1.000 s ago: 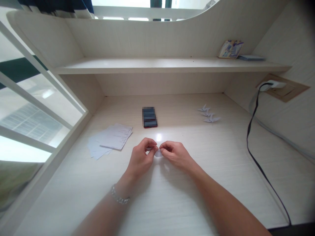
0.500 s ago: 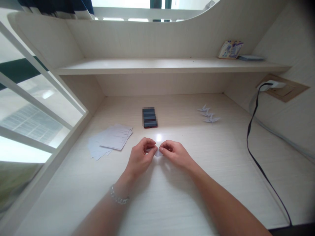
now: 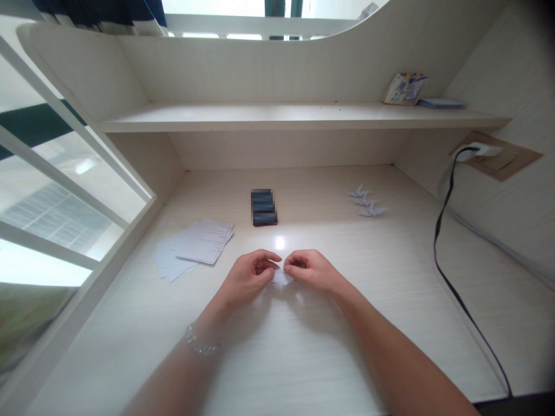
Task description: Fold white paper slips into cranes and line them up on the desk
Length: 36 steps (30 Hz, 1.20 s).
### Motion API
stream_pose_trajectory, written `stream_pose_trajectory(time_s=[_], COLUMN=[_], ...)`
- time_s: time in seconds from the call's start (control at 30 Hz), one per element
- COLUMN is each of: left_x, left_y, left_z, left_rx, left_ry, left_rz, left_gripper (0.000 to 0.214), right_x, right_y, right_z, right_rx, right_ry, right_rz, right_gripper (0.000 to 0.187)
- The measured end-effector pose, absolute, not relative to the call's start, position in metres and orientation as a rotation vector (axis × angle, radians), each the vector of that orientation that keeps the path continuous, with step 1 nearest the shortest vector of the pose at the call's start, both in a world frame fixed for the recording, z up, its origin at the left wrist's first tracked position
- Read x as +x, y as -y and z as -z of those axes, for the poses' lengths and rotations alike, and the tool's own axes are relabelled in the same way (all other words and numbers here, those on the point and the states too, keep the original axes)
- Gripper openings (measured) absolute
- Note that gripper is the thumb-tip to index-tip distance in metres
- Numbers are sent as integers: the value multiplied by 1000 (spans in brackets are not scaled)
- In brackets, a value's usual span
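A small piece of folded white paper [image 3: 282, 277] is held between my two hands, just above or on the desk; its exact shape is partly covered by the fingers. My left hand [image 3: 254, 274] pinches its left side with the thumb, the index finger stretched over it. On the other side, my right hand [image 3: 311, 270] grips the paper's right edge between thumb and curled fingers. Three folded paper cranes [image 3: 366, 202] stand in a row at the back right. To the left lies a fanned stack of white paper sheets [image 3: 203, 242].
A dark, pixelated rectangular object [image 3: 263, 208] lies behind my hands. A black cable [image 3: 442, 266] runs from the wall socket [image 3: 498, 155] down the desk's right side. Above the back of the desk, a shelf [image 3: 260, 112] carries a patterned packet [image 3: 405, 88] and a flat bluish item [image 3: 441, 103].
Both hands have come slightly nearer to me with the folded paper. My left index finger has straightened, and more of the paper shows below the fingertips.
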State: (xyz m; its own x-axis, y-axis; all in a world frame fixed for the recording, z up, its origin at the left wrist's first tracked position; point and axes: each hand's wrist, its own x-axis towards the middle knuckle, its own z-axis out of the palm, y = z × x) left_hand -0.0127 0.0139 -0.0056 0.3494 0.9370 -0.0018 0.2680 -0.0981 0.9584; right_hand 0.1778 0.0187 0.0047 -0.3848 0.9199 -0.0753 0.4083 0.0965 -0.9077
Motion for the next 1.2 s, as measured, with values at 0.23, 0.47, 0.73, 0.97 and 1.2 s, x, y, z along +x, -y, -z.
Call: stream_pose_trajectory(time_s=[0.23, 0.47, 0.73, 0.97, 1.2], left_x=[-6, -5, -7, -10, -6], left_y=[-14, -13, -14, -21, -18], left_z=[5, 5, 6, 10, 10], left_rx=[1589, 1586, 1539, 1272, 1339], left_ry=[-1092, -1120, -1088, -1106, -1094], left_rz=[-906, -973, -990, -1088, -1088], left_gripper=[15, 12, 14, 22, 31], right_x=[175, 177, 176, 175, 173], right_y=[-18, -21, -19, -18, -20], right_z=[-5, 3, -3, -6, -4], right_rx=[-1321, -1301, -1288, -1324, -1306], right_ry=[1851, 1842, 1848, 1752, 1713], right_rz=[-1203, -1276, -1212, -1194, -1159], right_gripper=[17, 23, 17, 17, 17])
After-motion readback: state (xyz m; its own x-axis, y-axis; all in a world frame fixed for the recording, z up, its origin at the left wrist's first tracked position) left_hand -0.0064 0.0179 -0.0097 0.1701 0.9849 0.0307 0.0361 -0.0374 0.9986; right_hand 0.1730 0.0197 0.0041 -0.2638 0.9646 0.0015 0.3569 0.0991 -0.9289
